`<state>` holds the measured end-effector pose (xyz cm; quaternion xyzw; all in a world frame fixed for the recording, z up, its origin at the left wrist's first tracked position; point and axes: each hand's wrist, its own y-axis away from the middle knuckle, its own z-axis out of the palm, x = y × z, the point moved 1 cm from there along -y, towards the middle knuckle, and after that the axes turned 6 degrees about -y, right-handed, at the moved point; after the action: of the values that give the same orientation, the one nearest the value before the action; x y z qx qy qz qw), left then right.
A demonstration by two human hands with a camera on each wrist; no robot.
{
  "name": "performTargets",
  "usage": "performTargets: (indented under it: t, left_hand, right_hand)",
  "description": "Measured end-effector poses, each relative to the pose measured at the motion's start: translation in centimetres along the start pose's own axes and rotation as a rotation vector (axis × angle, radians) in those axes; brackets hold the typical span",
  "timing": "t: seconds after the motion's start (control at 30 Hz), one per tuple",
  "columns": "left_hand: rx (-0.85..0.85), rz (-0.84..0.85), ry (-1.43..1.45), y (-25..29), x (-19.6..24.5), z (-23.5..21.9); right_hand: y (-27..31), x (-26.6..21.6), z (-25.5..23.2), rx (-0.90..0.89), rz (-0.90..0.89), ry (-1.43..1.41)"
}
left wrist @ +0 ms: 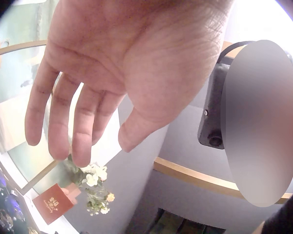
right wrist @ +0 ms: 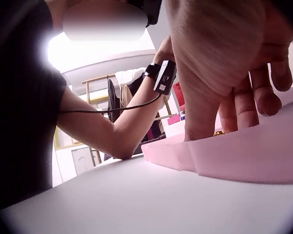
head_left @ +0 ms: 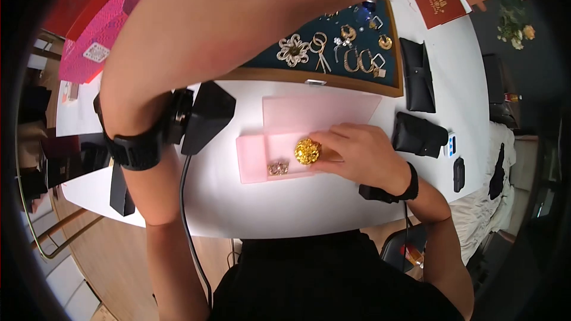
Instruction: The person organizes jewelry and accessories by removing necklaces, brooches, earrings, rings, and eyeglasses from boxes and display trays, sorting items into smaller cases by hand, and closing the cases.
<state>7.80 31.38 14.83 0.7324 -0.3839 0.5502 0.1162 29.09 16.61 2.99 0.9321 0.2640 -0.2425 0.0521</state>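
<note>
My right hand (head_left: pixel 364 157) reaches over a shallow pink box (head_left: pixel 252 160) and holds a glittery gold ball (head_left: pixel 307 151) by its right side, between thumb and fingers. In the right wrist view the fingers dip behind the pink wall, and only a sliver of gold shows. A small sparkling jewelry piece (head_left: pixel 278 168) lies in the box, left of the ball. High over the table, close to the head camera, is my left hand (left wrist: pixel 127 73), its fingers extended and its palm bare. It hides part of a framed jewelry tray (head_left: pixel 262 75).
The tray holds earrings and a white flower brooch (head_left: pixel 292 50). Two black pouches (head_left: pixel 418 74) lie right of it, with a red booklet (head_left: pixel 440 3) beyond. A pink patterned box (head_left: pixel 98 32) stands at the left. A cable (head_left: pixel 184 214) runs along my left arm.
</note>
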Motion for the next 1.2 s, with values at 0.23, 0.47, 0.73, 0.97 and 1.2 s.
performTargets:
  t: [0.23,0.47,0.73,0.97,1.2]
  left_hand:
    - [0.083,0.036,-0.045,-0.7,-0.9,0.5]
    - [0.085,0.044,-0.127,-0.3,-0.5,0.1]
    - [0.105,0.042,-0.116,0.3,0.3,0.2]
    - [0.085,0.027,-0.075,-0.5,-0.2,0.8]
    - [0.189,-0.011,0.138,-2.6,-3.0,2.9]
  right_hand:
    - [-0.7,0.4,-7.2,0.227,0.011,-0.137]
    - [-9.1,6.5,-11.1,0.122,0.131,0.072]
    - [-13.0,8.6,-7.4,-0.02,0.042,0.174]
    - [-13.1,7.1,-9.7,0.006,0.04,-0.097]
    - [-11.2,5.9,-12.9,0.241,0.08,-0.93]
